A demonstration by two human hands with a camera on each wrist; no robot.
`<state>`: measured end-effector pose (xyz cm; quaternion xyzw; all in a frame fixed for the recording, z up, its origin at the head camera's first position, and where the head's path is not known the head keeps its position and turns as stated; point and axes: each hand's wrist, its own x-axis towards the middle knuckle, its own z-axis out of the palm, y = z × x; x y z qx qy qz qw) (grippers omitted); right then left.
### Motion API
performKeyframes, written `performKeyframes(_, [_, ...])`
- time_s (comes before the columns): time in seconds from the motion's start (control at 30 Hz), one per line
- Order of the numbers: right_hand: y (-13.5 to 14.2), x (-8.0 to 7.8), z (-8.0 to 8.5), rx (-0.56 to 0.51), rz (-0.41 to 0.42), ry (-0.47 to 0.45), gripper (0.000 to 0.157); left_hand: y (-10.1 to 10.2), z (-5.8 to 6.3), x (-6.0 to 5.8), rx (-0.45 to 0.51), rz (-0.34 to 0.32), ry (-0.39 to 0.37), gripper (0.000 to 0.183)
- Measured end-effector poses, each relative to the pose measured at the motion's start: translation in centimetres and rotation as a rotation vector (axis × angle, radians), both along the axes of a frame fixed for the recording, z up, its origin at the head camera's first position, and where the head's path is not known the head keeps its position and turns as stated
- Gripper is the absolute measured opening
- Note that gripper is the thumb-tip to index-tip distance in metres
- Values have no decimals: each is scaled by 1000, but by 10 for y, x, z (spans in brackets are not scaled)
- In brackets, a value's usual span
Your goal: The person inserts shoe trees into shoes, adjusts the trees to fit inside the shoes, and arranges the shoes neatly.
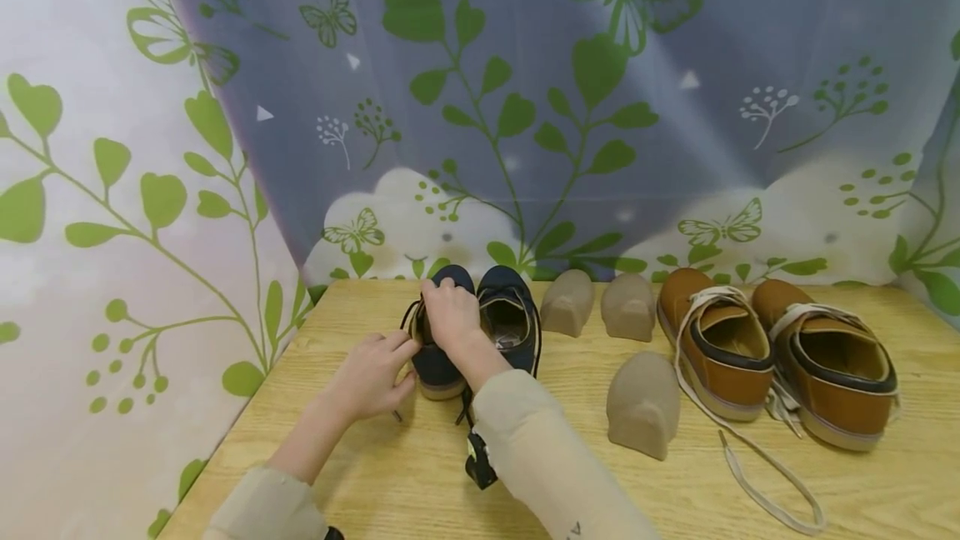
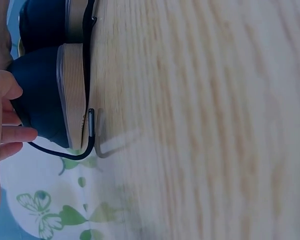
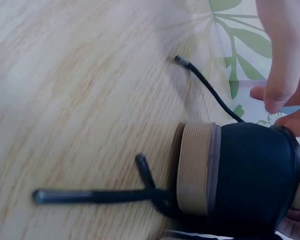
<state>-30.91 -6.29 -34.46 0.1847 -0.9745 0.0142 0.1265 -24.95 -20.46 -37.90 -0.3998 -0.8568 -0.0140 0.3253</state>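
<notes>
Two navy lace-up shoes stand side by side. Both hands are at the left navy shoe point(image 1: 438, 372), its heel toward me. My right hand point(image 1: 452, 319) lies over its opening with curled fingers gripping the upper near the tongue; the fingertips are partly hidden inside. From the left, my left hand point(image 1: 375, 373) touches the collar with its fingers, thumb held apart from the heel. The left wrist view shows those fingers point(image 2: 20, 134) along the collar. Black laces point(image 3: 105, 196) trail loose beside the sole. The right navy shoe point(image 1: 504, 315) has an open mouth.
Several beige moulded shoe inserts point(image 1: 567, 302) stand right of the navy shoes, one nearer me. Farther right is a pair of brown shoes point(image 1: 738, 382) with loose cream laces point(image 1: 780, 473). The wooden tabletop point(image 1: 555, 440) ends at a printed cloth backdrop point(image 1: 525, 148).
</notes>
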Motion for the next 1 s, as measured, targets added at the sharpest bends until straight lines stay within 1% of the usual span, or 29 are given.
performKeyframes(0.2, [-2,0,-1,8,-1,-1,29,0,-1,1,6,4,-8,20])
performKeyframes(0.33, [-1,-1,-1,-2,7,-1,31,0,-1,0,1,8,-14,20])
performKeyframes(0.47, [4,-2,1,-31,26,-16,35,1,0,-2,-10,1,-4,20])
performKeyframes(0.57, [8,-4,3,-67,57,-32,29,0,0,-2,-9,-9,0,22])
performKeyframes(0.67, [12,-7,8,-121,90,-78,25,-1,0,-4,-9,-20,10,24])
performKeyframes(0.77, [18,-10,15,-195,119,-156,19,-1,1,-6,-15,-27,24,23])
performKeyframes(0.9, [24,-12,22,-263,147,-240,7,1,4,-7,-42,-30,40,20])
performKeyframes(1.0, [26,-12,24,-280,176,-265,12,2,6,-5,-74,-25,50,20])
